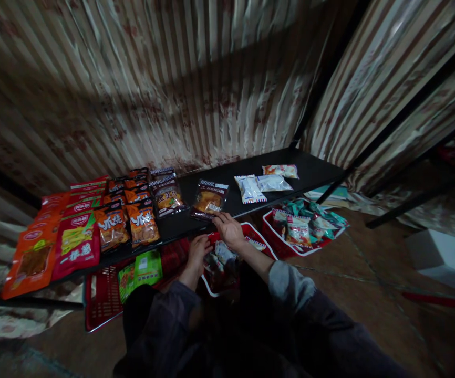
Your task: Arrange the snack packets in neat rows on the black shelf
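My right hand [229, 231] reaches to the shelf's front edge, its outstretched fingertips at the lower right corner of a dark snack bag [209, 200] with a golden picture. That bag lies face up on the black shelf. Just below the edge, my left hand [199, 254] hovers over a red basket [207, 289], fingers loosely bent and nothing visible in them. Inside this basket are white and dark packets [224, 253], partly covered by my right forearm. A similar dark snack bag [168, 197] sits to the left on the shelf.
Orange-and-black bags [143, 220], pink bags [78, 244] and orange bags [34, 260] fill the shelf's left end. White packets [250, 189] lie on its right part. A second red basket [306, 253] holds teal packets; another [97, 299] holds a green bag. A white box [444, 257] stands right.
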`<state>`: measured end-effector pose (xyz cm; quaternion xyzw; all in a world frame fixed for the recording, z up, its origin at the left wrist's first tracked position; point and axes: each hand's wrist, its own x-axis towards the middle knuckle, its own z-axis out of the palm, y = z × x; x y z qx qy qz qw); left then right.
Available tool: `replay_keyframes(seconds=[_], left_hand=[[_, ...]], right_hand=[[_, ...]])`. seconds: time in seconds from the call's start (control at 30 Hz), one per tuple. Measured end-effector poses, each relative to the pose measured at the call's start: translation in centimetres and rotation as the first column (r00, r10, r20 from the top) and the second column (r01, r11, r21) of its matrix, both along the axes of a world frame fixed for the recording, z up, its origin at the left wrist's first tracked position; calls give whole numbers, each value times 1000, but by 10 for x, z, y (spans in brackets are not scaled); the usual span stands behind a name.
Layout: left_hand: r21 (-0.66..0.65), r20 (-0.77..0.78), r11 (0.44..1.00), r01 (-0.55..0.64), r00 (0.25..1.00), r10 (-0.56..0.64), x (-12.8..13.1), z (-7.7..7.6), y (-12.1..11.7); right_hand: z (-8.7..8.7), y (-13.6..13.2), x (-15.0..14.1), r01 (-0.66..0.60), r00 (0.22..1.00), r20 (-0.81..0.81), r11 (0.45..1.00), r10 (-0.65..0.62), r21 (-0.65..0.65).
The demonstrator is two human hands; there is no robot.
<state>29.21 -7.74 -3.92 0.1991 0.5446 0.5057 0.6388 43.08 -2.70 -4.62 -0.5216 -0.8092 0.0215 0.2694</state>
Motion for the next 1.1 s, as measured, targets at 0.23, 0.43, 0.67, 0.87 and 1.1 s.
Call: replay_keyframes(seconds=[0.23, 0.43, 0.67, 0.87, 1.1], left_hand=[[-119, 324, 992, -37, 943, 74, 8, 6, 1], [-122, 502, 992, -29, 861, 87, 6, 0, 0], [1, 583, 996, -85, 809, 68, -6, 20, -17], [76, 537, 997, 10, 842, -50, -9, 29, -49], [317, 415, 947, 50, 891, -186, -65, 39, -57]], right_hand=[[-5, -44, 11, 0, 993, -121, 999, 4, 36], [-10, -84, 19, -130, 929, -349, 991, 126, 14], [7, -74, 23, -3, 409, -881, 966, -236, -260], [46, -40, -2, -320, -40, -911, 869, -411, -377], [72, -36, -28, -379, -44, -918, 857, -394, -350]])
